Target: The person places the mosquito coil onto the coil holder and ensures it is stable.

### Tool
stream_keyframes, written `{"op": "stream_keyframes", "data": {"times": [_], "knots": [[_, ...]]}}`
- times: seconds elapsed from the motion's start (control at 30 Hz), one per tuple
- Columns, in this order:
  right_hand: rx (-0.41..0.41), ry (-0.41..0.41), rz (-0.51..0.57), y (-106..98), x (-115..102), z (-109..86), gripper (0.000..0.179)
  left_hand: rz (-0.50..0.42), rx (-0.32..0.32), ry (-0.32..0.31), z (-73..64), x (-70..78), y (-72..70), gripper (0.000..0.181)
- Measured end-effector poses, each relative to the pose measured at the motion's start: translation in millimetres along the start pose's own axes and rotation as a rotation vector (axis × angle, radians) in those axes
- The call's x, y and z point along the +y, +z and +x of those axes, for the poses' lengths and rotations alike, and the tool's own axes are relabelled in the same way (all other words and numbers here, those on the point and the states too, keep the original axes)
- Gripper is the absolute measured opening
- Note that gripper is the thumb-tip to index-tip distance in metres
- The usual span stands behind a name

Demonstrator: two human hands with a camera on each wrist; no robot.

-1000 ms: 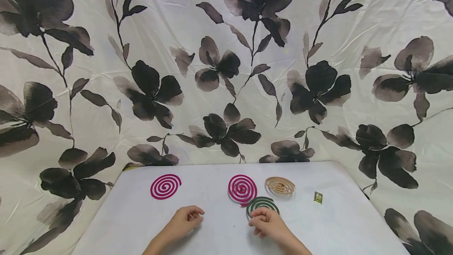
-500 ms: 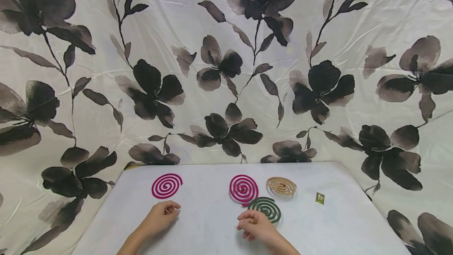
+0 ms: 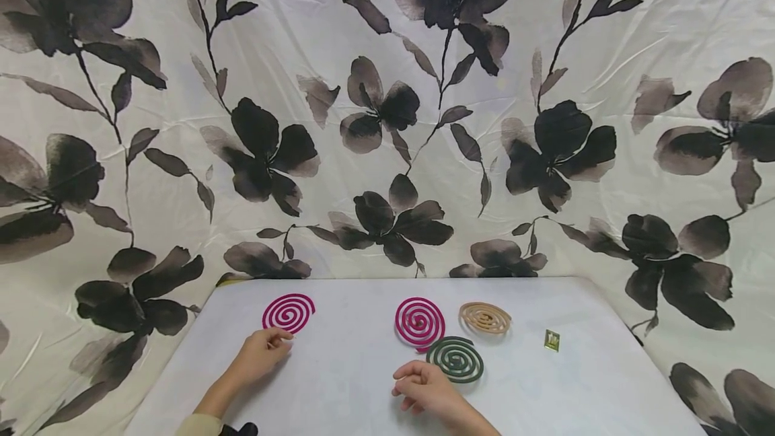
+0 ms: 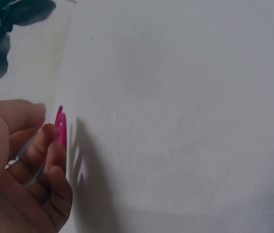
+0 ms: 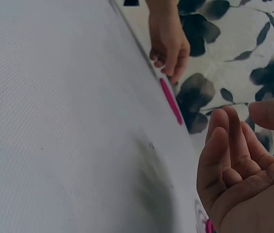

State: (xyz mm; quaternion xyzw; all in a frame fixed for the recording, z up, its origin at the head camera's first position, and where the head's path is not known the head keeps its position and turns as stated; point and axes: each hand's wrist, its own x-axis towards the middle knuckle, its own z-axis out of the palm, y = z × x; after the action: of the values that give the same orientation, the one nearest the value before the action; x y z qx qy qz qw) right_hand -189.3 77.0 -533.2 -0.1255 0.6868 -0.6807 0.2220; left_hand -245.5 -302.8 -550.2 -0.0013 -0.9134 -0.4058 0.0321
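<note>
In the head view a pink mosquito coil (image 3: 288, 313) lies flat at the table's left. My left hand (image 3: 263, 352) is at its near edge, fingers loosely curved with nothing between them; the left wrist view shows the same pink coil (image 4: 62, 128) just past the fingertips. My right hand (image 3: 424, 387) hovers at the near left side of a green mosquito coil (image 3: 455, 359), holding nothing, its fingers loosely bent. Behind the green one lies a second pink coil (image 3: 420, 322), their edges meeting. A tan coil (image 3: 485, 318) lies to the right of that pink one.
A small shiny gold-green square piece (image 3: 551, 340) lies at the right of the white table (image 3: 339, 369). A floral cloth (image 3: 387, 153) hangs behind the table and along its sides.
My left hand has moved left and forward to the left pink coil. The right hand has shifted a little left, uncovering the green coil. The coils stay where they were.
</note>
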Motion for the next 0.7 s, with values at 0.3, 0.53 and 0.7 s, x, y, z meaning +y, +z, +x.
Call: {"op": "stream_keyframes", "data": {"times": [0.3,0.53,0.7], "knots": [[0.012,0.039,0.016,5,5,2.6,0.027,-0.002,0.037,0.039,11.7,-13.1,-5.5,0.011],[0.004,0.037,0.015,10,8,6.6,0.026,0.018,0.053,0.003,22.7,-21.0,-7.1,0.011],[0.003,0.044,0.017,19,7,10.7,0.025,0.041,0.031,-0.024,24.1,-19.2,-6.7,0.011]]}}
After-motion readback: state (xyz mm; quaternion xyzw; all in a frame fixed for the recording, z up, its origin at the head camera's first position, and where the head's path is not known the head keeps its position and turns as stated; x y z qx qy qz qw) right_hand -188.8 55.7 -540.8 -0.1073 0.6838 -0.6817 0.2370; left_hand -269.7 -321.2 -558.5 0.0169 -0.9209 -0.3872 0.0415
